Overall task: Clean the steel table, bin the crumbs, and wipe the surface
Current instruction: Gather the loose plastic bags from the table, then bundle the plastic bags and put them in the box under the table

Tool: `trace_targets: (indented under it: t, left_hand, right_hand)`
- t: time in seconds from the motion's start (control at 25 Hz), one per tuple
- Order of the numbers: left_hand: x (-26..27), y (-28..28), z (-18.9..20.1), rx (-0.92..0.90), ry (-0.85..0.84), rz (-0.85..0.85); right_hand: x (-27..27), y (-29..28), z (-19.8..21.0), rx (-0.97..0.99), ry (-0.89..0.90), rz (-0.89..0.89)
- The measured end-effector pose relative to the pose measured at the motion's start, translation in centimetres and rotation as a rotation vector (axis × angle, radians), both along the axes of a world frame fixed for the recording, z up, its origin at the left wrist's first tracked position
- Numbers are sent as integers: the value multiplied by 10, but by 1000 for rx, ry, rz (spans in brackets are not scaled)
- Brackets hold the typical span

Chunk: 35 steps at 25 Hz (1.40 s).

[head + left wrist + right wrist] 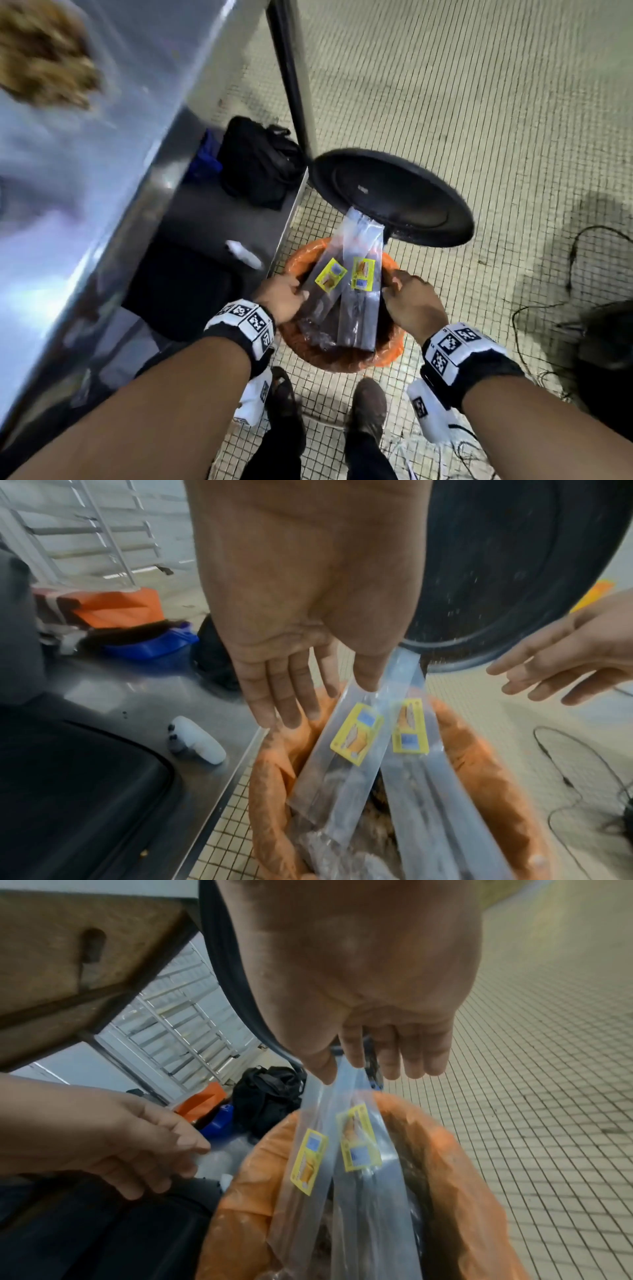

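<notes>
A bin with an orange liner stands on the tiled floor beside the steel table, its black lid tipped open. Two clear plastic bags with yellow labels stick up out of the bin. My left hand hovers over the bin's left rim, fingers straight in the left wrist view. My right hand is over the right rim, fingers relaxed and holding nothing. A blurred brown heap of crumbs lies on the tabletop at far left.
On the table's lower shelf lie a black bag, a white spray bottle and a black case. The table leg rises behind the lid. Cables trail on the floor at right. My feet stand just before the bin.
</notes>
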<state>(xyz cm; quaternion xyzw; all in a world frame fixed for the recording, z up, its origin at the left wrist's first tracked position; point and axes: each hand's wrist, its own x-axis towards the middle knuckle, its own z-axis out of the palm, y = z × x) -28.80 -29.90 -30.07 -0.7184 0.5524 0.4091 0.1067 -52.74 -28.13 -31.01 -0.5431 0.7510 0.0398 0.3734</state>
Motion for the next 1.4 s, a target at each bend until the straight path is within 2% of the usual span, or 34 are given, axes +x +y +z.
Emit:
trace_targets:
  t: [0.12, 0.24, 0.36, 0.52, 0.68, 0.84, 1.0, 1.24, 1.4]
  left_hand:
    - [0, 3, 73, -74, 30, 45]
    - [4, 10, 155, -215, 34, 64]
    - [13, 19, 234, -379, 106, 138]
    - [38, 43, 323, -590, 134, 208]
    - [87, 88, 388, -744, 129, 246]
    - [150, 159, 430, -858, 149, 378]
    - [230, 261, 453, -988, 129, 517]
    - [331, 414, 465, -1022, 14, 689]
    - [371, 494, 462, -1022, -26, 820]
  right_hand:
    - [-2, -1, 69, -107, 27, 68]
    - [1, -5, 145, -237, -21, 80]
    - [13, -10, 217, -369, -51, 138]
    - [44, -8, 303, -520, -66, 226]
    - [91, 16, 375, -669, -101, 306]
    - [158, 55, 424, -758, -151, 393]
    - [249, 120, 454, -850, -199, 539]
    - [376, 232, 468, -841, -334, 695]
    - [442, 291, 470, -806, -404, 839]
